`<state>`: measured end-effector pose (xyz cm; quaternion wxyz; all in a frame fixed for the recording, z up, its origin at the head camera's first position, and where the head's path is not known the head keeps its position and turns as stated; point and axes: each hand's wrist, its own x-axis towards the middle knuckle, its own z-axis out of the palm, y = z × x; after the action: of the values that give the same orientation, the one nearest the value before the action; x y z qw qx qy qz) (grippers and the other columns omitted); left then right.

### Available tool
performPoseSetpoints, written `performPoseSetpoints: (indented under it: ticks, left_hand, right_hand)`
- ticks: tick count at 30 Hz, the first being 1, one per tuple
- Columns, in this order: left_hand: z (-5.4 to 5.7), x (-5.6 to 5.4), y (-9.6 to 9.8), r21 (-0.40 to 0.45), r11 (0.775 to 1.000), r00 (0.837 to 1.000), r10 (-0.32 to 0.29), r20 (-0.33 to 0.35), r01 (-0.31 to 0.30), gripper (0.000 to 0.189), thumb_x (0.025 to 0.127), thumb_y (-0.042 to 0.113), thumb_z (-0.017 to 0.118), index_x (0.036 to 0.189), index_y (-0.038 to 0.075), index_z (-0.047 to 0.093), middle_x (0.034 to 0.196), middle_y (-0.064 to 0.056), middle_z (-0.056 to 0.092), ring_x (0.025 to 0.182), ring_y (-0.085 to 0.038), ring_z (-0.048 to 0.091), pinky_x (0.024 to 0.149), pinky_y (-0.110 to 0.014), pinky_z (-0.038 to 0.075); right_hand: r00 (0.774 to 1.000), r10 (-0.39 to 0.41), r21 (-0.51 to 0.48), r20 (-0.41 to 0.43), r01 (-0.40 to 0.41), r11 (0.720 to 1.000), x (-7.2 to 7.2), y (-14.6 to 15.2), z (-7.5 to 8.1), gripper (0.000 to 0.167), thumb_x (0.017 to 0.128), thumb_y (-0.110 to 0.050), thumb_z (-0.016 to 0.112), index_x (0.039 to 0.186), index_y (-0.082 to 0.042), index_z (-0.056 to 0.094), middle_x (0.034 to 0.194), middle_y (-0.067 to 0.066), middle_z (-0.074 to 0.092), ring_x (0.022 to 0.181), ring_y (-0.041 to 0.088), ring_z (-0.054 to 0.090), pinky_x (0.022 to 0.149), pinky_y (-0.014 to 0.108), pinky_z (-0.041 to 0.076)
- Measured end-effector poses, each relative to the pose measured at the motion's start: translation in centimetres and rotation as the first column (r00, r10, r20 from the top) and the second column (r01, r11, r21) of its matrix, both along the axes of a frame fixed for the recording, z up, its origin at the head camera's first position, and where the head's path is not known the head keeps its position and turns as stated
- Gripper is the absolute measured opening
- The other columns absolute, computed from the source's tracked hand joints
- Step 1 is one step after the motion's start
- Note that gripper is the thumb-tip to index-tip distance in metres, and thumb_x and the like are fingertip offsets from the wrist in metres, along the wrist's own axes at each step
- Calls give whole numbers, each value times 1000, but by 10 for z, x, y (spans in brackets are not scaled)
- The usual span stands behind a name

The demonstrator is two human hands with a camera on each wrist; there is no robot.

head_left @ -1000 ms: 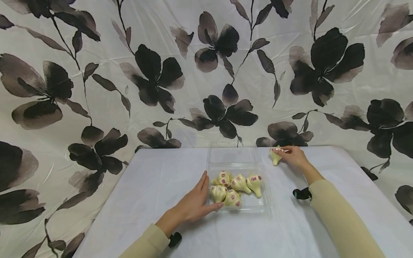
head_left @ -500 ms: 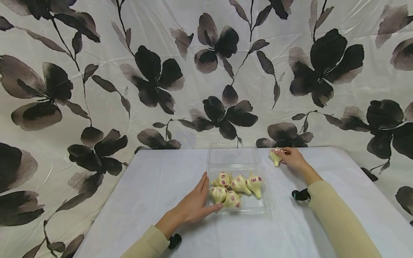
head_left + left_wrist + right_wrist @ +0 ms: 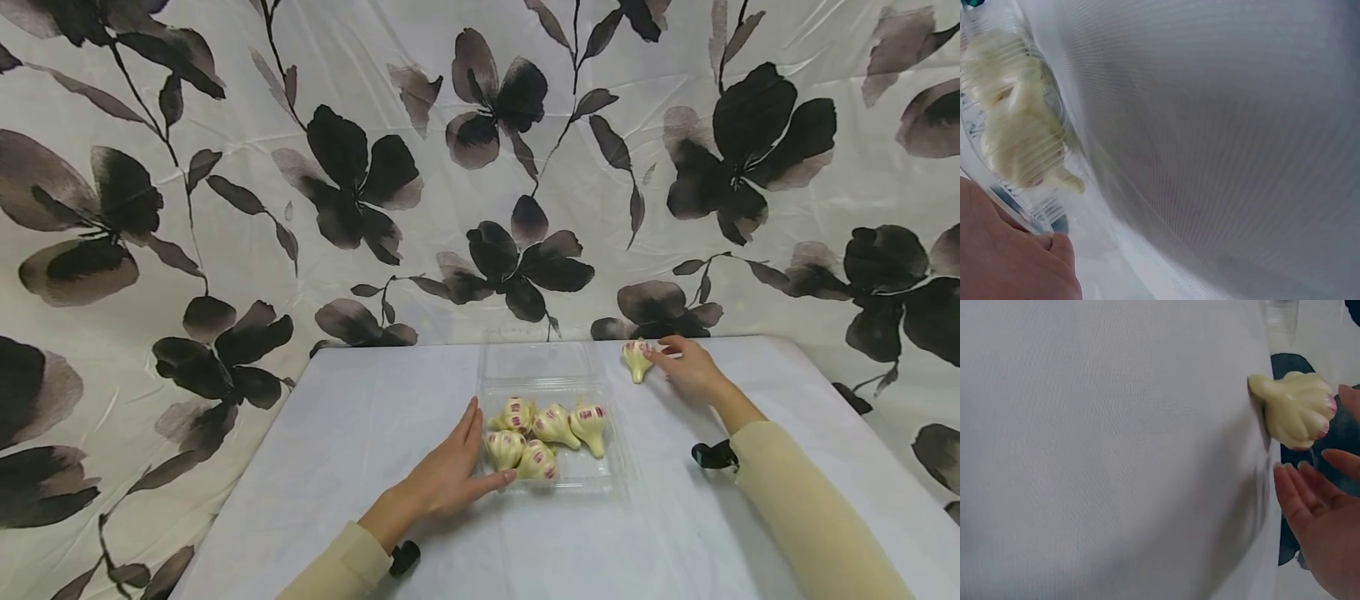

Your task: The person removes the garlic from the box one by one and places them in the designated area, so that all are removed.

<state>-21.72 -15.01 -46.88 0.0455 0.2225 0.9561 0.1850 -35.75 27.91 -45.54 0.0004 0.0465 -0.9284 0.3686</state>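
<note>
A garlic bulb point(image 3: 637, 359) with reddish markings lies on the cloth near the table's far edge, right of a clear plastic box. My right hand point(image 3: 690, 368) is beside it, fingers spread; in the right wrist view a gap shows between the fingertips and the bulb point(image 3: 1297, 409). Several similar garlic bulbs point(image 3: 553, 426) lie inside the clear plastic box point(image 3: 588, 475). My left hand point(image 3: 446, 471) rests along the box's left side with straight fingers, thumb at the front-left corner. The left wrist view shows bulbs point(image 3: 1022, 147) through the ribbed box wall, close to that hand point(image 3: 1010, 250).
The box's clear lid point(image 3: 536, 362) is folded open towards the far edge. A white cloth point(image 3: 360, 417) covers the table. Behind it hangs a pale curtain point(image 3: 420, 200) printed with dark flowers.
My right hand has let go of the garlic bulb and drawn slightly to the right, fingers opening. The bulb stays near the far edge. My left hand keeps its place at the box.
</note>
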Motion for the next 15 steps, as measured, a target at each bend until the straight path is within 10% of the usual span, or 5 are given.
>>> performPoseSetpoints:
  ticks: [15]
  left_hand:
    - [0, 0, -1, 3, 1000, 1000, -3, -2, 3, 119, 90, 85, 40, 162, -3, 6, 172, -14, -7, 154, -32, 21, 120, -45, 32]
  right_hand:
    - [998, 47, 42, -33, -46, 998, 27, 1, 23, 66, 104, -39, 60, 145, 10, 46, 140, 34, 53, 124, 49, 54, 95, 57, 52]
